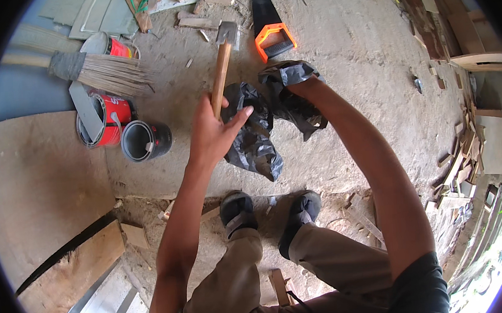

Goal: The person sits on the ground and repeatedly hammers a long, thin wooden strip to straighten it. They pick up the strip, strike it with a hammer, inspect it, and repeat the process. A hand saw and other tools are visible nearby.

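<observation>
In my left hand (209,127) is a hammer (221,74), gripped by its wooden handle with the metal head pointing away from me. The thumb sticks out to the right over crumpled black plastic (254,144). My right hand (307,88) reaches into a black plastic bag (285,72), which hides its fingers and anything they may hold. I cannot tell whether the two black pieces are one bag. Just beyond the bag lies a handsaw (275,41) with an orange and black handle, its dark blade pointing away.
At the left stand a red paint can (117,116), a dark open can (139,142) and a straw broom (105,70). Wood offcuts (198,22) lie at the back, with more scraps (461,162) piled along the right. A plywood sheet (43,182) leans at left.
</observation>
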Available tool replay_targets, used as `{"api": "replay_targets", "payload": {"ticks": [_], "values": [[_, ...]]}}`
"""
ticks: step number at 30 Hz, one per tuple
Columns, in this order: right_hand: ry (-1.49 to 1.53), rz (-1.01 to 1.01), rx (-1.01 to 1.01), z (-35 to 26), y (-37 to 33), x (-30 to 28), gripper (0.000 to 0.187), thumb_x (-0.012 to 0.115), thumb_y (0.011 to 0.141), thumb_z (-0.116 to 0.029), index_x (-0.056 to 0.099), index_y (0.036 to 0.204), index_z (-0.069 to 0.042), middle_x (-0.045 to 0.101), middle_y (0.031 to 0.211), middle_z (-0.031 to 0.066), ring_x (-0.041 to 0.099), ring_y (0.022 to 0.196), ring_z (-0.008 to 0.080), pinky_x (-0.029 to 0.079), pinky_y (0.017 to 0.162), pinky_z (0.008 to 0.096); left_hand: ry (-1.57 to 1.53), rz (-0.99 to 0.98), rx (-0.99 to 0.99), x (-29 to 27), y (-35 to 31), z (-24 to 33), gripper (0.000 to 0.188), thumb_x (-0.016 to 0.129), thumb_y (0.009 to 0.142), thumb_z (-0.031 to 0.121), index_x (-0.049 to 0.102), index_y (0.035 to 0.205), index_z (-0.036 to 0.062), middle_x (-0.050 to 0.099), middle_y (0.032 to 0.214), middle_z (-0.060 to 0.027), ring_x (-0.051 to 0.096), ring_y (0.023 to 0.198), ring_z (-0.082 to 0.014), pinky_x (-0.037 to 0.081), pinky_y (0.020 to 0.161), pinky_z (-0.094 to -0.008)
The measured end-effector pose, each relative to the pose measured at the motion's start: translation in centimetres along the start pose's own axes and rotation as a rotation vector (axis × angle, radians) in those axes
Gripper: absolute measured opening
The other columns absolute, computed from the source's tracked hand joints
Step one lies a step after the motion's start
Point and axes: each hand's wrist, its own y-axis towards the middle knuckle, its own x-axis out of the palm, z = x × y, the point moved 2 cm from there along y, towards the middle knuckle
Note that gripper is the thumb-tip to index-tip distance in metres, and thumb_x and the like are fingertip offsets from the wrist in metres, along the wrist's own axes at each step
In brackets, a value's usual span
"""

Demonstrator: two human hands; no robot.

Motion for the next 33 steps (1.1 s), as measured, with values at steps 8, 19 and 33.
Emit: {"api": "replay_targets", "payload": {"ticks": [8,19,33], "values": [[0.406,-0.106,0.315,-1.7,-0.2,-3.7,0.037,0.063,0.092,-0.028,0.062,0.125,-0.011,0.066,0.118,0.0113,0.065,0.108,0.0243,0.053,0.089,0.0365,0.322,0.185,0.058,-0.5,-3.3,-2.4,0.055,0.089,0.073,0.033,0.048,0.091,0.0000,0.049,0.078,-0.0061,0.053,0.068,-0.0196,0.045,0.064,-0.0354],[1.317,-0.131,0.823,-1.7,-5.0,-10.1,0.023,0.073,0.087,-0.008,0.068,0.102,0.009,0.069,0.093,0.0118,0.069,0.081,0.0166,0.063,0.073,0.0272,0.127,0.070,-0.182,-2.3,-3.8,-6.4,0.038,0.076,0.073,0.005,0.049,0.100,0.0011,0.062,0.083,-0.0148,0.062,0.069,-0.0261,0.049,0.066,-0.0363],[1.350,-0.505,0.377,-13.4,-0.6,-9.7,0.021,0.072,0.088,-0.016,0.070,0.089,0.005,0.070,0.094,0.0145,0.070,0.090,0.0190,0.061,0.077,0.0312,-0.341,0.055,-0.491,-5.2,-4.4,-7.6,0.039,0.068,0.073,-0.001,0.049,0.107,0.0058,0.054,0.091,-0.0019,0.051,0.066,-0.0078,0.040,0.048,-0.0255]]}}
